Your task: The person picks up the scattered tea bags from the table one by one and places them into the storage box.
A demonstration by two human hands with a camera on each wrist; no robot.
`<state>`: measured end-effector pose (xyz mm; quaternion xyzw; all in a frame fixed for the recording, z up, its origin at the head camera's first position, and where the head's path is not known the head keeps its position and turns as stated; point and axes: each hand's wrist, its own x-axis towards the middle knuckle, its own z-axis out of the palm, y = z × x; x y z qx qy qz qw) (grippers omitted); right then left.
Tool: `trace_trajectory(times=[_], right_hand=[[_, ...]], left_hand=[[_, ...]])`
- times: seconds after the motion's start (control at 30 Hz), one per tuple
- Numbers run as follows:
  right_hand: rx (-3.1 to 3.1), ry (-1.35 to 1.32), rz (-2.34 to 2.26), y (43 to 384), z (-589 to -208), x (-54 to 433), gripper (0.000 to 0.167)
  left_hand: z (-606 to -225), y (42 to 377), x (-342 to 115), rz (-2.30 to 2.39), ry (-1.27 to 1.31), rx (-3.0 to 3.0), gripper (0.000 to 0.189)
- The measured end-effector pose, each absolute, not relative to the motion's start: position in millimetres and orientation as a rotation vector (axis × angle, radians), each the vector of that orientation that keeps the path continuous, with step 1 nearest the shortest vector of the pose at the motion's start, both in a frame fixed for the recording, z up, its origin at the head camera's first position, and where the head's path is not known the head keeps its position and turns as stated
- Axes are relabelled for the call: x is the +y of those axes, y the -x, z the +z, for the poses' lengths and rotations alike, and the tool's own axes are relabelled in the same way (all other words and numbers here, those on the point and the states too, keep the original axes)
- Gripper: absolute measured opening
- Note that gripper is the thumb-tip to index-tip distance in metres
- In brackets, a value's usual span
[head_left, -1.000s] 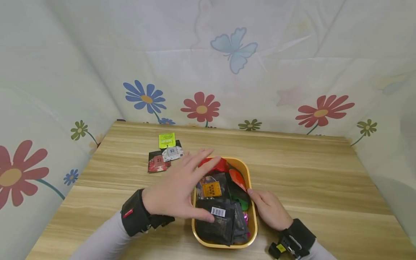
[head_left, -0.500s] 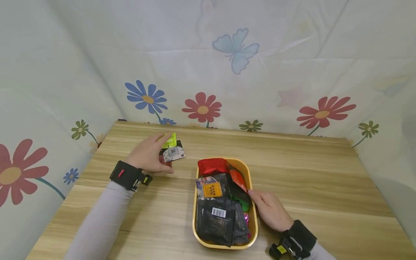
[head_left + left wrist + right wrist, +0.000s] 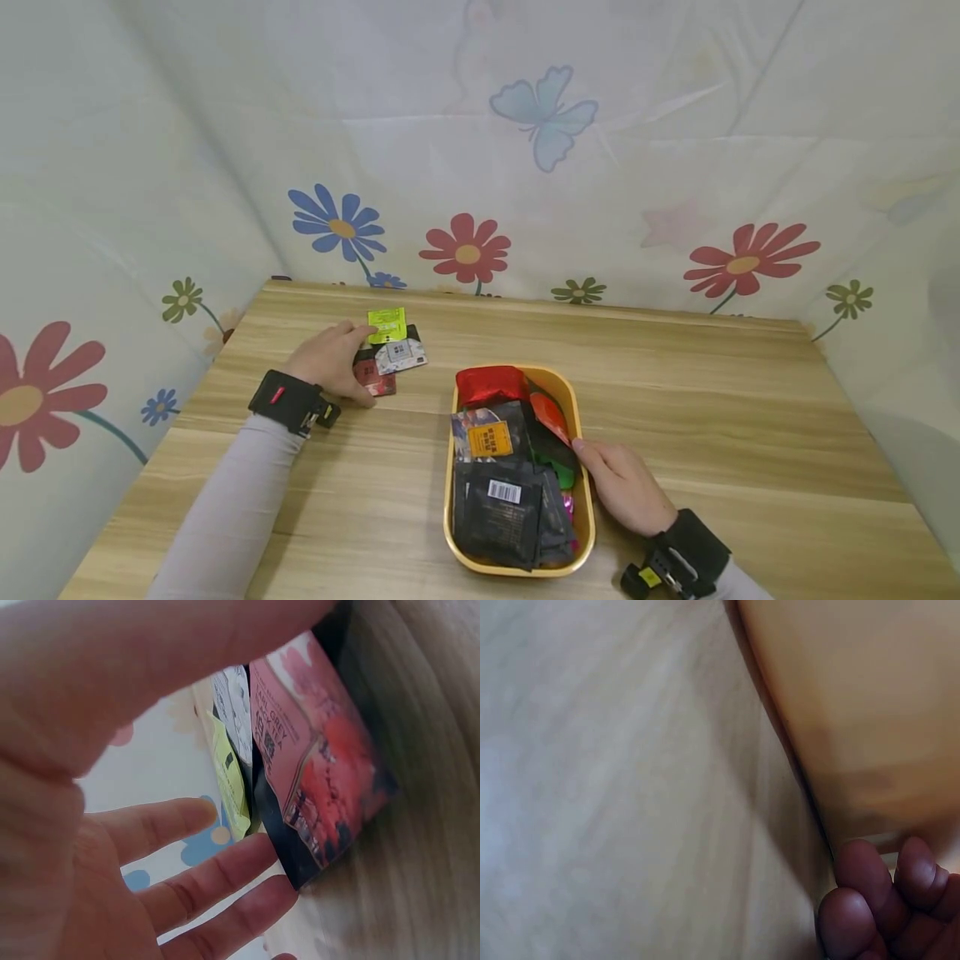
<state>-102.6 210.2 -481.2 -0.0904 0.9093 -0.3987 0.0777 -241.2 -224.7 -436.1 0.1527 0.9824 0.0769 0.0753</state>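
Note:
On the wooden table at the left lies a tea bag sachet in red and black (image 3: 381, 384), marked Earl Grey in the left wrist view. My left hand (image 3: 327, 360) reaches around it, thumb on one side, spread fingertips at its dark edge (image 3: 296, 874). Overlapping it are a white-and-black sachet (image 3: 405, 353) and a lime-green sachet (image 3: 388, 322). My right hand (image 3: 622, 486) holds the side of a yellow plastic bin (image 3: 585, 510), thumb at the rim. Its curled fingers (image 3: 846, 922) rest against the outer wall in the right wrist view.
Inside the bin are several packets: black sachets (image 3: 498, 517), one with an orange label (image 3: 491, 438), and a shiny red packet (image 3: 491, 385). A flowered curtain (image 3: 600, 192) encloses the table (image 3: 712, 400) at the back and sides.
My left hand has moved from over the bin to the sachets at the left, then drawn slightly back, uncovering more of them. The right hand stays at the bin.

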Motion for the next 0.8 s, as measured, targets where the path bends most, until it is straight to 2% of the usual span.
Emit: trace_trajectory(times=[0.17, 0.53, 0.8], right_hand=[[2.728, 0.281, -1.2, 102, -481, 210, 0.044], [2.727, 0.274, -1.219, 101, -477, 210, 0.043], [2.729, 0.266, -1.206, 103, -475, 209, 0.044]], left_hand=[[-436, 244, -231, 0.247, -0.445, 2.918, 0.116], [-430, 250, -269, 0.193, -0.243, 2.891, 0.101], [-409, 244, -297, 0.173, -0.148, 2.967, 0.097]])
